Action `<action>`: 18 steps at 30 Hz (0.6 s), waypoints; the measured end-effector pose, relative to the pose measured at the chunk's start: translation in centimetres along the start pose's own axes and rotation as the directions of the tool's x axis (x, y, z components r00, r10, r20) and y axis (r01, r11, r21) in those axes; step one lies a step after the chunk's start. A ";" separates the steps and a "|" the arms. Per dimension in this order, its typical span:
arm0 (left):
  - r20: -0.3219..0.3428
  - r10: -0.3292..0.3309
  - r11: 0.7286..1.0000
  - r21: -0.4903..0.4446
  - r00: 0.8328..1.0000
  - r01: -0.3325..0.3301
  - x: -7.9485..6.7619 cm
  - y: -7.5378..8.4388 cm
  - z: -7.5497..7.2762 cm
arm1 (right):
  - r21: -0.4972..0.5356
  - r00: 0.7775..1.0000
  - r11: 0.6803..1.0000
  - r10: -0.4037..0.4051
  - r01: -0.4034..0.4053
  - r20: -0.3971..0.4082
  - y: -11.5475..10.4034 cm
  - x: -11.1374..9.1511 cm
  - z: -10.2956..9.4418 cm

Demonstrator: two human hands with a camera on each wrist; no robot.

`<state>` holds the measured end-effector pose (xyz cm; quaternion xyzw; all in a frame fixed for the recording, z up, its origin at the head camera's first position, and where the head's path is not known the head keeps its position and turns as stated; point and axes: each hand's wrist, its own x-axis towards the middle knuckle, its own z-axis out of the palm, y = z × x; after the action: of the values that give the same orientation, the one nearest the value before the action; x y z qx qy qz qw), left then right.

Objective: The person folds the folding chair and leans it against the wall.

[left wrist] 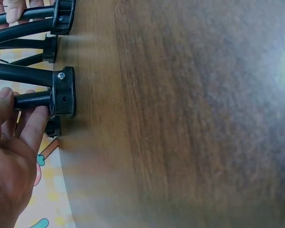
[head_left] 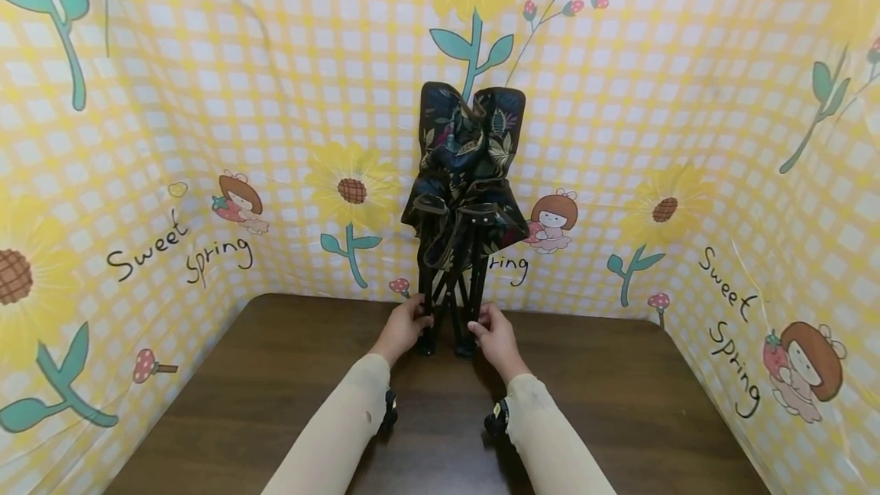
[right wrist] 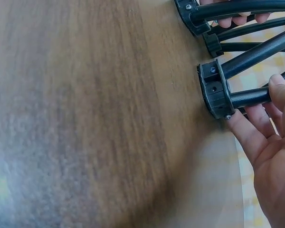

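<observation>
A folded camp chair (head_left: 462, 155) with dark floral fabric stands upright at the back of the table, its black tubular legs bunched below. My left hand (head_left: 400, 328) grips the left front leg low down, near its plastic foot (left wrist: 63, 92), with thumb and fingers around the tube. On the other side my right hand (head_left: 498, 336) holds the right leg in the same way, just above its foot (right wrist: 214, 90). In both wrist views the feet meet the tabletop close to its far edge. The upper frame is mostly hidden by the draped fabric.
The brown wooden table (head_left: 289, 373) has rounded far corners. A yellow checked cloth (head_left: 289, 98) printed with flowers and figures hangs close behind it and along both sides. Dark wrist devices (head_left: 496, 420) are strapped at both sleeves.
</observation>
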<state>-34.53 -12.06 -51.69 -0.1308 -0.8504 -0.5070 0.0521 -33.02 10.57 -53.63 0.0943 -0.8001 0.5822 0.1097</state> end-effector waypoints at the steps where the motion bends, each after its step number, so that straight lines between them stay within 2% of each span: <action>1: 0.000 0.002 1.000 0.001 1.000 -0.002 0.1 -0.1 0.0 | 0.002 1.000 1.000 0.006 -0.006 -0.002 0.0 0.0 0.0; 18: -0.023 0.009 0.999 0.031 1.000 -0.009 0.9 -0.8 0.4 | 0.004 1.000 1.000 -0.011 0.011 -0.014 0.3 0.8 0.2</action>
<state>-35.58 -11.97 -52.37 -0.1278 -0.8569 -0.4949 0.0663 -33.86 10.44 -53.80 0.0948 -0.7975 0.5840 0.1181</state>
